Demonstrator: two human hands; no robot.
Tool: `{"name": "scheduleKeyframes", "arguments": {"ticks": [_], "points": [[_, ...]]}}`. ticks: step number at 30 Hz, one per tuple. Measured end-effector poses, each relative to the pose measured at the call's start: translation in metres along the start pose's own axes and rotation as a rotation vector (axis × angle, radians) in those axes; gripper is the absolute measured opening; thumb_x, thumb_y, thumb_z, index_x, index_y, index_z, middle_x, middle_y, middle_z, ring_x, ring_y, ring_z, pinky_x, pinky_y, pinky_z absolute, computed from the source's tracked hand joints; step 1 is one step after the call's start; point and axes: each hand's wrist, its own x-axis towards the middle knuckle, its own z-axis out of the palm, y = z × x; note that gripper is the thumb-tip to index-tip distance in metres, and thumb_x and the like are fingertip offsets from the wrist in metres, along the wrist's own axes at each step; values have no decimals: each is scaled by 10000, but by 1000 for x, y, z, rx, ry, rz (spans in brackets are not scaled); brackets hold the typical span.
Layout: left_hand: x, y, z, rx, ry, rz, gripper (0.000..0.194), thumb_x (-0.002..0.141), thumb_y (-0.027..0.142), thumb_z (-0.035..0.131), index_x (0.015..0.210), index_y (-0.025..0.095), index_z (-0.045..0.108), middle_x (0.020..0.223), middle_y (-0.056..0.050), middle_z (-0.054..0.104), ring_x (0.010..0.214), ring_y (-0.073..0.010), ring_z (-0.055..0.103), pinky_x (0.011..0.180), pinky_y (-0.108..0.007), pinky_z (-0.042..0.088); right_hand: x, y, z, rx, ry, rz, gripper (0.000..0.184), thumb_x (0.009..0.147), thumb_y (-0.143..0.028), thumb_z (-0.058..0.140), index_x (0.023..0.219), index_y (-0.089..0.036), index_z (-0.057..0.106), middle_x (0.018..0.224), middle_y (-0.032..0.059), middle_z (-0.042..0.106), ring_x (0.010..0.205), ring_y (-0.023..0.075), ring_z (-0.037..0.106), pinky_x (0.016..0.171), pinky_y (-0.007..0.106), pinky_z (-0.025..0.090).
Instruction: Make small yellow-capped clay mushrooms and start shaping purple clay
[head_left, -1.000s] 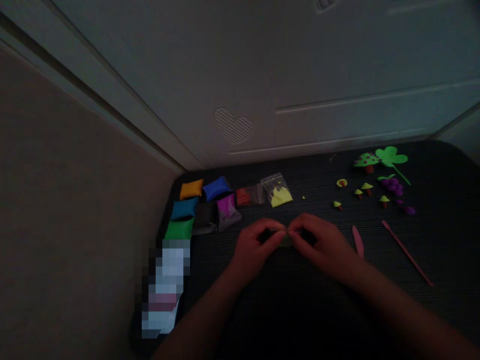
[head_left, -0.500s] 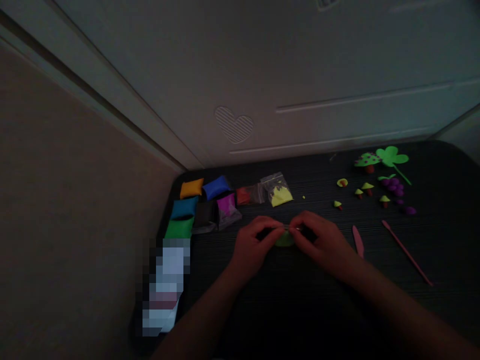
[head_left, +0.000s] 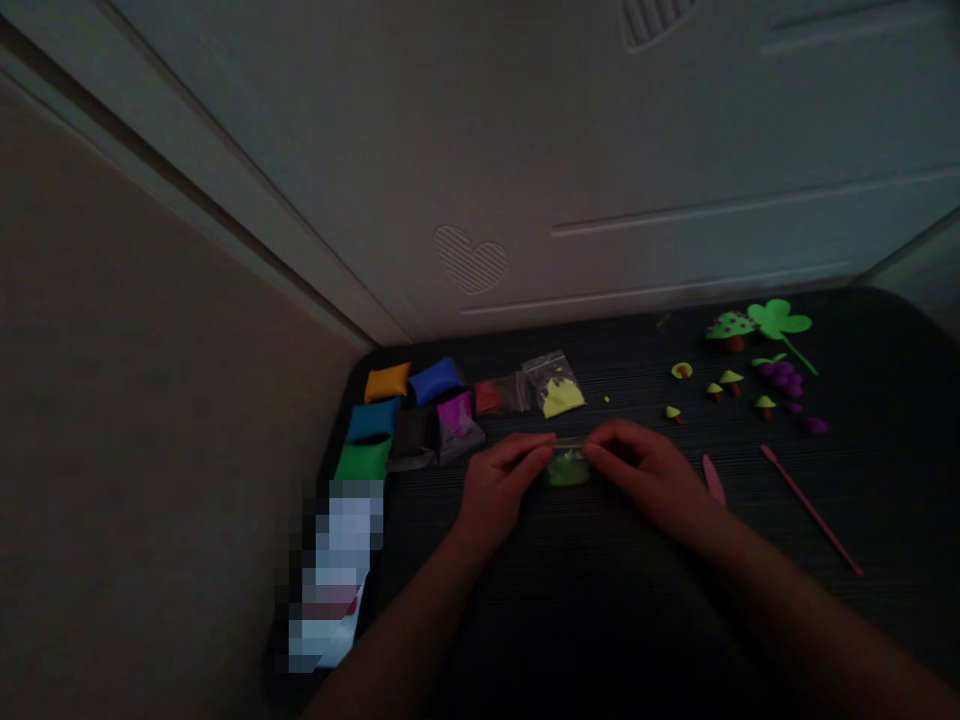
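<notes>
A small clear zip bag (head_left: 568,470) with light green clay in it is held upright over the dark table. My left hand (head_left: 504,485) pinches the bag's top left corner between thumb and fingers. My right hand (head_left: 641,470) pinches the top right corner the same way. The bag's top edge runs straight between the two pinches. Beyond the hands lies a zip bag of yellow clay (head_left: 561,395), with a tiny yellow crumb (head_left: 607,400) to its right.
Several clay packets, among them an orange one (head_left: 388,382) and a purple one (head_left: 454,420), lie at left above a blurred bright object (head_left: 337,570). At right are small clay mushrooms (head_left: 730,380), a clover (head_left: 780,320), purple grapes (head_left: 781,377), a pink knife (head_left: 713,480) and a pink stick (head_left: 810,508).
My hands have spread apart a little along the bag's top edge, so more of the green clay bag shows between them. The view has shifted slightly.
</notes>
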Motion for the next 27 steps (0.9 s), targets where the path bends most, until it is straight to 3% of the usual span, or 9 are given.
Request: {"name": "scheduleKeyframes", "arguments": {"ticks": [6, 10, 14, 18, 22, 27], "points": [[0, 0, 1, 132, 66, 65, 193, 794, 333, 562, 776, 176, 672, 781, -3, 685, 736, -132, 613, 696, -242, 470, 2, 1, 3, 40, 24, 7, 185, 818, -359, 528, 775, -196, 602, 726, -7, 597, 689, 130, 553, 628, 252, 429], [0, -3, 2, 174, 82, 99, 212, 824, 325, 518, 800, 165, 654, 763, -10, 674, 719, -132, 611, 666, -242, 476, 4, 4, 6, 137, 24, 37, 211, 791, -377, 553, 898, -201, 598, 841, 7, 632, 762, 144, 582, 688, 272, 458], [0, -7, 0, 370, 111, 307, 232, 849, 284, 483, 998, 180, 627, 966, -62, 672, 892, -171, 613, 814, -315, 474, 4, 7, 6, 129, -32, 28, 212, 812, -384, 516, 880, -198, 593, 822, 6, 633, 765, 150, 592, 705, 283, 466], [11, -9, -7, 682, 265, 511, 365, 847, 248, 476, 1201, 170, 510, 1162, -120, 592, 1095, -226, 527, 946, -401, 405, 7, 11, 2, 57, 111, 36, 223, 823, -393, 485, 843, -199, 594, 792, 12, 636, 743, 163, 601, 676, 291, 473], [34, -11, -10, 967, 303, 477, 396, 794, 227, 540, 1188, 188, 528, 1200, -121, 579, 1179, -309, 454, 997, -518, 306, 14, 14, -5, 94, 215, 99, 247, 806, -417, 491, 869, -201, 594, 774, 28, 657, 709, 181, 627, 629, 309, 497], [48, -6, -17, 916, 302, 493, 241, 827, 224, 490, 1019, 212, 637, 1022, -72, 680, 1034, -267, 568, 982, -526, 318, 22, 10, -6, 109, 239, 70, 234, 801, -393, 489, 830, -188, 599, 645, 6, 634, 582, 167, 617, 532, 291, 490]]}}
